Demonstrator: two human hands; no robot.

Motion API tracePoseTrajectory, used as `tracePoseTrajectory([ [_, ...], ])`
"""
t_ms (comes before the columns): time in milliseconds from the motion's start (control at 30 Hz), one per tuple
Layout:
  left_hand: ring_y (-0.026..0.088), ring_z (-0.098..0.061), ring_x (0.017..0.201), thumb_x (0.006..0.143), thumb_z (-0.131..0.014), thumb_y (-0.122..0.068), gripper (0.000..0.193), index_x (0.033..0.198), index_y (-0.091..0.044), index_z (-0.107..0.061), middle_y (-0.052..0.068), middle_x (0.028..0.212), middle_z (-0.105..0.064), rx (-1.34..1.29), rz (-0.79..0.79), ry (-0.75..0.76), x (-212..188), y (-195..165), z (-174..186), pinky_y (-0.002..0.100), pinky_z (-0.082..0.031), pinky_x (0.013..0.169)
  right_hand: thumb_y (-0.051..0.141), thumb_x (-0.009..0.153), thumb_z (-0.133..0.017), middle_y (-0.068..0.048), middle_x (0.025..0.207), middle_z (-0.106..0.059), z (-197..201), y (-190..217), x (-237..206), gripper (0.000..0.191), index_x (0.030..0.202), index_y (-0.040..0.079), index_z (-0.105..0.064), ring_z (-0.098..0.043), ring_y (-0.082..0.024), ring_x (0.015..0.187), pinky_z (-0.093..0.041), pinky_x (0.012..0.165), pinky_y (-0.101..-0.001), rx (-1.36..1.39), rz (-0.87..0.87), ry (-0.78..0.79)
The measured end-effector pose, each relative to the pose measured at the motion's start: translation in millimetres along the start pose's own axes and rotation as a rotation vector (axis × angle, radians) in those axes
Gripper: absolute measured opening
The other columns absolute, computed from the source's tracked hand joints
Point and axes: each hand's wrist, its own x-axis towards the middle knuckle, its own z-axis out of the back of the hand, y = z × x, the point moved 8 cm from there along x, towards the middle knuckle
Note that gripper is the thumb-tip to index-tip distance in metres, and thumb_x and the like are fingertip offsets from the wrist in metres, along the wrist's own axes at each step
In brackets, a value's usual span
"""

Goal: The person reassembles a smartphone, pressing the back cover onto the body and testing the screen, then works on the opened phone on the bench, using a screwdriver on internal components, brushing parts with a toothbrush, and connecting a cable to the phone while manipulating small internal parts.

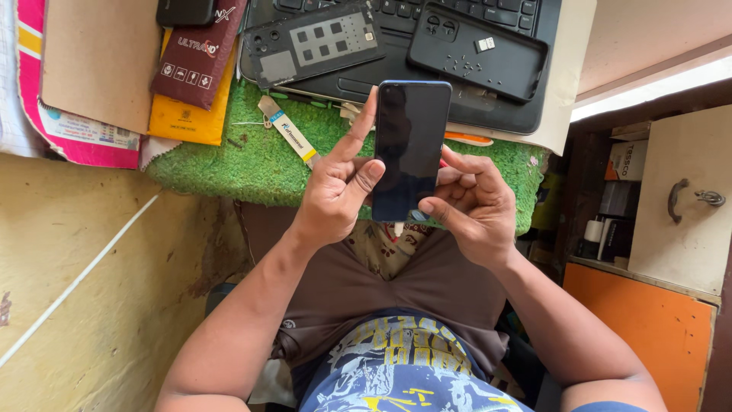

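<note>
Green fuzzy mat (259, 164) covers the work surface, and on its far side lies a black laptop (473, 107) with two loose phone parts on it: a grey inner frame (313, 42) and a black back cover (476, 53).

Both hands hold one dark smartphone (410, 149) upright above the near edge of the mat, over the person's lap. Its screen is dark and faces the camera. The left hand (335, 191) grasps the left edge of the phone; its index finger is stretched up along this edge and its thumb presses on the glass. The right hand (473, 202) grasps the phone from the other side, with the thumb on the lower right corner and the fingers curled behind the right edge. A small white piece sticks out under the bottom end of the phone, just below the grip; I cannot tell what it is.

Left of the grip, on the mat, lies a flat white and yellow tool (290, 133). Further left and beyond are a yellow packet (187, 114) and a dark red packet (198, 57) on top of it.
</note>
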Motion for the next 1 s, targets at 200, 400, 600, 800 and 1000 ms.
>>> tracePoseTrajectory([
  [200,-0.003,-0.043,0.082,0.111,-0.06,-0.014,0.07,0.17,-0.013,-0.021,-0.003,0.176,-0.028,-0.006,0.006,0.007,4.0,-5.0,-0.2,0.016,-0.044,0.072,-0.012,0.094,-0.073,-0.011,0.123,-0.069,1.5,0.8,2.9,0.06,0.148,0.004,-0.051,-0.07,-0.012,0.107,-0.06,0.094,-0.0267,0.034,-0.006,-0.012],
  [400,-0.002,-0.049,0.09,0.112,-0.06,-0.014,0.072,0.171,-0.014,-0.019,-0.005,0.171,-0.035,-0.088,0.036,0.012,1.7,-1.9,-3.9,0.016,-0.047,0.079,-0.012,0.094,-0.074,-0.012,0.125,-0.069,2.2,0.6,1.0,0.06,0.148,0.004,-0.051,-0.07,-0.014,0.111,-0.06,0.097,-0.0285,0.047,-0.007,-0.007],
  [600,-0.003,-0.043,0.082,0.112,-0.061,-0.015,0.073,0.172,-0.014,-0.019,-0.005,0.155,-0.052,-0.021,0.048,0.002,-3.6,-1.6,-2.7,0.015,-0.041,0.071,-0.011,0.095,-0.074,-0.013,0.127,-0.069,0.1,1.9,-1.6,0.059,0.147,0.005,-0.051,-0.069,-0.015,0.113,-0.06,0.099,-0.0296,0.068,-0.012,0.008],
  [800,-0.002,-0.051,0.092,0.11,-0.061,-0.016,0.073,0.169,-0.013,-0.018,-0.009,0.158,-0.049,-0.102,0.056,0.001,-2.2,-0.7,-5.2,0.016,-0.047,0.082,-0.012,0.095,-0.073,-0.012,0.126,-0.069,1.0,2.2,-2.5,0.059,0.147,0.005,-0.052,-0.069,-0.014,0.113,-0.06,0.098,-0.0293,0.068,-0.012,0.016],
  [1000,-0.004,-0.041,0.074,0.108,-0.061,-0.014,0.074,0.169,-0.015,-0.019,-0.005,0.122,-0.063,-0.078,0.097,-0.008,-3.8,2.3,-3.4,0.014,-0.039,0.066,-0.013,0.095,-0.073,-0.012,0.125,-0.068,1.6,-1.2,-1.5,0.059,0.146,0.005,-0.052,-0.07,-0.014,0.113,-0.061,0.097,-0.0288,0.057,-0.018,0.014],
])
